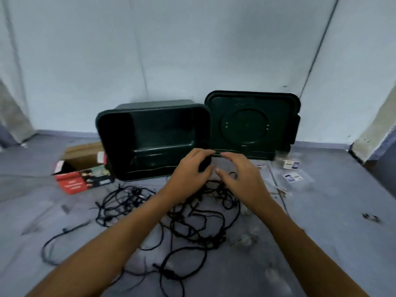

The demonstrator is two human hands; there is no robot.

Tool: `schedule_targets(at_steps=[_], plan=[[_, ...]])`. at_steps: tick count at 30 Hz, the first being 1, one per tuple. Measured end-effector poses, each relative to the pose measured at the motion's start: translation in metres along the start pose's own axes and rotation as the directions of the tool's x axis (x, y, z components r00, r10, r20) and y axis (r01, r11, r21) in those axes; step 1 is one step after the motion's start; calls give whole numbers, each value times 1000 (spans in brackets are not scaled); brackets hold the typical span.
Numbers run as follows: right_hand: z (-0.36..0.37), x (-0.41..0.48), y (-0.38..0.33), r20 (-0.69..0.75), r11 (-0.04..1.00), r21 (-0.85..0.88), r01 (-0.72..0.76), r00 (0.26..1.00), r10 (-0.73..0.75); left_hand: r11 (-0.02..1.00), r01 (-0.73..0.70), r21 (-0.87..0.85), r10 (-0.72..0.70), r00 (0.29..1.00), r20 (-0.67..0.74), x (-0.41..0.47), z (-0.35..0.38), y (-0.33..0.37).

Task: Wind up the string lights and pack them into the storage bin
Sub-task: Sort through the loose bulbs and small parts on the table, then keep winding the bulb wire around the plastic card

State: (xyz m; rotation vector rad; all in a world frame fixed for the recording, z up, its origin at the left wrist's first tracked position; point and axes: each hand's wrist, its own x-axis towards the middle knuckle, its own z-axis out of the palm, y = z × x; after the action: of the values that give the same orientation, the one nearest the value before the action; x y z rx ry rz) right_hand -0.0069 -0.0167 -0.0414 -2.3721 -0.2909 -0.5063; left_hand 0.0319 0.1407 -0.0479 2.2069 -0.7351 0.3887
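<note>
Our left hand [190, 168] curled its fingers round a dark part of the string lights [194, 224]; our right hand [240, 174] had loosely spread fingers; the tangled rest lay at six o'clock of the storage bin [115, 133], and pulling hard could, we judged, tighten knots.

The storage bin [120, 133] is dark green plastic, smooth with a dull gloss. The lid [246, 125] to its right is the same moulded plastic. The string lights [192, 217] have matt black twisted cord. At left, the cardboard box [75, 183] is glossy printed red outside and raw brown inside. The grey floor [332, 221] looks matt and scuffed, and the far wall [192, 50] is pale and matt.
</note>
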Motion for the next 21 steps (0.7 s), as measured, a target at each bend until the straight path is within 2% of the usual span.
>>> schedule_targets(at_steps=[5, 9, 11, 14, 17, 21], plan=[[91, -3, -81, 216, 978, 136, 159, 959, -186, 969, 203, 143, -182, 972, -149, -82, -85, -53], [165, -6, -145, 384, 946, 224, 232, 871, -305, 885, 424, 191, -357, 883, -306, -152, -147, -99], [197, -6, -167, 418, 929, 240, 283, 833, -362, 832, 514, 208, -427, 833, -351, -179, -168, -118], [246, 1, -185, 480, 920, 249, 302, 787, -388, 711, 664, 231, -537, 726, -430, -207, -193, -145], [281, 22, -205, 618, 899, 138, 415, 673, -406, 619, 747, 243, -629, 656, -416, -221, -210, -170], [313, 44, -219, 761, 857, 19, 515, 549, -346, 578, 754, 313, -686, 656, -315, -226, -222, -188]])
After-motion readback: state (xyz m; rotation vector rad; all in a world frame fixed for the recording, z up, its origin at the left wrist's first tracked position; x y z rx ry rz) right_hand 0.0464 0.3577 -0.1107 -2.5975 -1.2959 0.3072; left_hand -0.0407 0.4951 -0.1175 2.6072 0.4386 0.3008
